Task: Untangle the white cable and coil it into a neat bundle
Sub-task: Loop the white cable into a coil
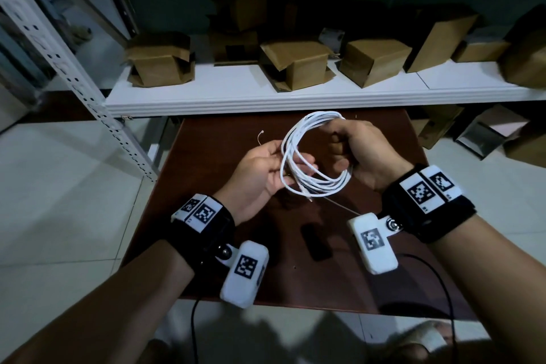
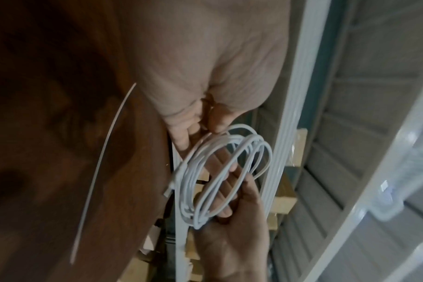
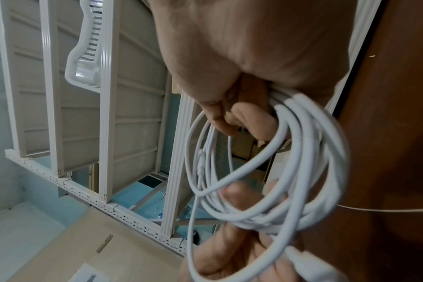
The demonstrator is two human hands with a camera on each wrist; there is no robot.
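A: Above the brown table [image 1: 206,186], right hand [image 1: 362,154] fisted round the white cable [image 1: 307,156] coil's right side.
B: Yep, left hand [image 1: 260,174] pinches the left loops. Cardboard boxes [image 1: 295,65] shelved beyond.

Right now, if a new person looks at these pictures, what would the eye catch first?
First the white cable, already wound into loops and held above the brown table. The right hand grips one side of the coil in a fist, and the left hand pinches the opposite side. Behind, cardboard boxes crowd a white shelf.
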